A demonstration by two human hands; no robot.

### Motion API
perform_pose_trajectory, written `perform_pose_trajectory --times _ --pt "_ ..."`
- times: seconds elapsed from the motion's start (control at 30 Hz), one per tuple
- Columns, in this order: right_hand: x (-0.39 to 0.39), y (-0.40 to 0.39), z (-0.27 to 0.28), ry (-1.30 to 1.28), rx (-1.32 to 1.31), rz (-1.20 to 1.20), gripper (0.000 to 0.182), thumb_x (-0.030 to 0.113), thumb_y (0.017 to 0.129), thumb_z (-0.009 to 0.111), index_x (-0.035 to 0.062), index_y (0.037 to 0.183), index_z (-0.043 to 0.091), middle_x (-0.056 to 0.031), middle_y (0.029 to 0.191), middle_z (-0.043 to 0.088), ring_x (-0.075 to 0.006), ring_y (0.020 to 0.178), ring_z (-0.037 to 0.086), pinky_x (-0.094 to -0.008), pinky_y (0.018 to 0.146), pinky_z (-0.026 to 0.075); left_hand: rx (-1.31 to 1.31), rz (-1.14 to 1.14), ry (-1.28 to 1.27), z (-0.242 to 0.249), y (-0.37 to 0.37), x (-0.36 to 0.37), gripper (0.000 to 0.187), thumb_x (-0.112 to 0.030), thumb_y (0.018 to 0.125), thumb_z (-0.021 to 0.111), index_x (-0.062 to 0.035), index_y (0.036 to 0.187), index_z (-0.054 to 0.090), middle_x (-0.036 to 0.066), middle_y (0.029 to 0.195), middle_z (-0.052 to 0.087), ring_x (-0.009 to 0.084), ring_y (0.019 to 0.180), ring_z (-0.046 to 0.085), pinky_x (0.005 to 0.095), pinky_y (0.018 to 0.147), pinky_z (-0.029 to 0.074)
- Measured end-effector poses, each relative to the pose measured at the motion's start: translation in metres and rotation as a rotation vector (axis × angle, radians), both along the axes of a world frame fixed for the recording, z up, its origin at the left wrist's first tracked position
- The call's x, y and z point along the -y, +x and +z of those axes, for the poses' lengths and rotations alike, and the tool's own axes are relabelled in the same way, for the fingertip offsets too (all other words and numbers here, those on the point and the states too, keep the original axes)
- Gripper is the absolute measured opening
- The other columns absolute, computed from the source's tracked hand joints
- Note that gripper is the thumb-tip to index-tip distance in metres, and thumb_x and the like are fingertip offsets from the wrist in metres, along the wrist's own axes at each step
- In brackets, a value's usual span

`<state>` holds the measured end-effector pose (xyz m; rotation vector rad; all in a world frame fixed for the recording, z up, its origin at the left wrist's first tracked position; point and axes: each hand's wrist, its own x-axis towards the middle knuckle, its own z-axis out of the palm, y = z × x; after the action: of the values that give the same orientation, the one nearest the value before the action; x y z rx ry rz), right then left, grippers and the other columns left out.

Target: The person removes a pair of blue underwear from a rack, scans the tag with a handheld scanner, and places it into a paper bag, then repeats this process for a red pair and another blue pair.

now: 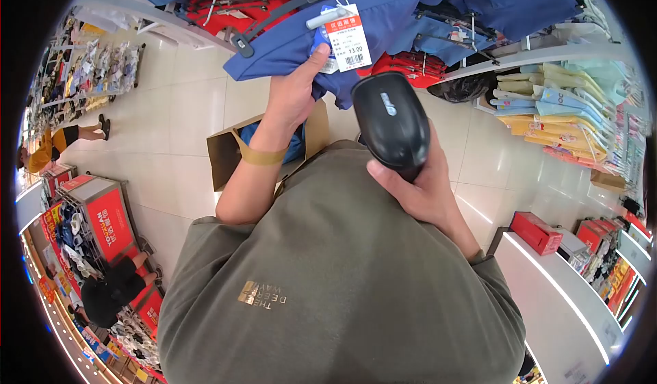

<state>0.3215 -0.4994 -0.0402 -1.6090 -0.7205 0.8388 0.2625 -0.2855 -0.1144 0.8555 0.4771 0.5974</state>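
Observation:
A blue garment hangs from a dark hanger (pixel 294 5) at the top centre. My left hand (pixel 298 86) pinches the blue garment (pixel 274 57) with the thumb on top, beside a white and red price tag (pixel 350 38) reading 13.00. In my right hand (pixel 424 189) is a black barcode scanner (pixel 391 120), gripped by its handle, which is mostly hidden. The scanner's head lies just below the tag, apart from it. Behind my left forearm stands an open cardboard box (pixel 226 152) with something blue inside.
Racks of blue and red clothes (pixel 479 7) line the top. Yellow and light blue garments (pixel 561 110) hang at the right. A white counter (pixel 547 295) carries a red box (pixel 536 232). Two people, one in yellow (pixel 44 148), one in black (pixel 113 291), are at the left.

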Motion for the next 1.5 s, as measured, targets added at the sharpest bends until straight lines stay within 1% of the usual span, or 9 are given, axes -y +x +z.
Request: perform_pose_trajectory --times 0.6,1.1,1.17,1.2,1.27,1.3,1.4,1.47,1.5 --pt "-0.037 0.018 -0.023 -0.031 -0.225 0.149 0.048 0.016 0.087 0.072 0.0005 0.124 0.046 -0.0085 0.112 0.061 -0.0153 0.105 0.057 -0.031 0.093 0.043 0.009 0.161 0.045 -0.01 -0.016 -0.017 0.034 -0.007 0.094 0.062 -0.0002 0.126 0.055 0.01 0.12 0.063 0.0174 0.107 0.062 0.0316 0.093 0.051" --pt "-0.029 0.012 -0.022 -0.07 -0.242 0.142 0.055 0.018 0.086 0.074 0.0009 0.13 0.045 -0.0093 0.117 0.059 -0.0158 0.11 0.054 -0.0314 0.097 0.041 0.005 0.102 0.04 -0.007 -0.017 -0.014 0.035 -0.007 0.094 0.063 0.0008 0.126 0.055 0.011 0.121 0.063 0.0181 0.107 0.062 0.032 0.093 0.051" --pt "-0.025 0.015 -0.033 -0.056 -0.247 0.082 0.055 0.018 0.086 0.074 0.001 0.129 0.046 -0.0091 0.113 0.06 -0.0151 0.104 0.056 -0.0307 0.092 0.043 0.011 0.111 0.033 -0.004 -0.017 -0.013 0.034 -0.008 0.094 0.063 0.0008 0.126 0.055 0.011 0.12 0.063 0.0184 0.106 0.062 0.0322 0.091 0.052" --pt "-0.019 0.019 -0.053 -0.05 -0.25 0.034 0.054 0.019 0.086 0.074 0.001 0.128 0.046 -0.0088 0.108 0.061 -0.0145 0.097 0.058 -0.0299 0.086 0.046 0.015 0.107 0.037 -0.003 -0.017 -0.012 0.033 -0.008 0.094 0.063 0.0007 0.125 0.056 0.011 0.119 0.064 0.0184 0.106 0.062 0.0322 0.09 0.053" --pt "-0.011 0.036 -0.085 -0.196 -0.304 -0.057 0.047 0.018 0.085 0.074 0.0005 0.121 0.049 -0.0048 0.082 0.06 -0.01 0.06 0.056 -0.0262 0.054 0.046 0.027 0.114 0.048 0.001 -0.019 -0.011 0.033 -0.009 0.094 0.062 0.0005 0.125 0.056 0.01 0.117 0.064 0.0185 0.106 0.063 0.0323 0.088 0.054" --pt "-0.011 0.043 -0.119 -0.189 -0.202 -0.127 0.035 0.016 0.089 0.07 0.001 0.113 0.049 -0.0004 0.064 0.051 -0.008 0.045 0.048 -0.0239 0.041 0.037 0.029 0.104 0.049 0.003 -0.021 -0.012 0.032 -0.009 0.094 0.062 0.0006 0.124 0.056 0.01 0.117 0.064 0.0184 0.105 0.063 0.0324 0.087 0.054" --pt "0.025 0.069 -0.271 -0.543 0.012 -0.162 0.034 0.021 0.085 0.072 0.0019 0.102 0.05 -0.0026 0.062 0.05 -0.0126 0.044 0.05 -0.0286 0.04 0.04 0.026 0.041 0.051 0.015 -0.037 -0.017 0.039 -0.009 0.095 0.061 0.0 0.131 0.051 0.01 0.12 0.062 0.0169 0.106 0.062 0.0311 0.085 0.054" --pt "0.058 0.059 -0.348 -0.773 -0.215 -0.125 0.033 0.026 0.08 0.073 0.0009 0.082 0.052 -0.0085 0.058 0.054 -0.02 0.043 0.054 -0.0362 0.041 0.045 0.078 0.059 0.097 0.029 -0.046 -0.02 0.047 -0.008 0.095 0.061 -0.0009 0.138 0.044 0.009 0.125 0.059 0.0163 0.108 0.06 0.0304 0.087 0.053" --pt "0.084 0.049 -0.391 -0.867 -0.254 -0.073 0.03 0.027 0.081 0.072 0.0014 0.086 0.058 -0.0109 0.064 0.057 -0.0219 0.053 0.06 -0.0388 0.048 0.049 0.099 0.064 0.117 0.035 -0.052 -0.022 0.051 -0.007 0.095 0.061 -0.0013 0.141 0.041 0.009 0.127 0.058 0.0159 0.11 0.059 0.0301 0.088 0.052"
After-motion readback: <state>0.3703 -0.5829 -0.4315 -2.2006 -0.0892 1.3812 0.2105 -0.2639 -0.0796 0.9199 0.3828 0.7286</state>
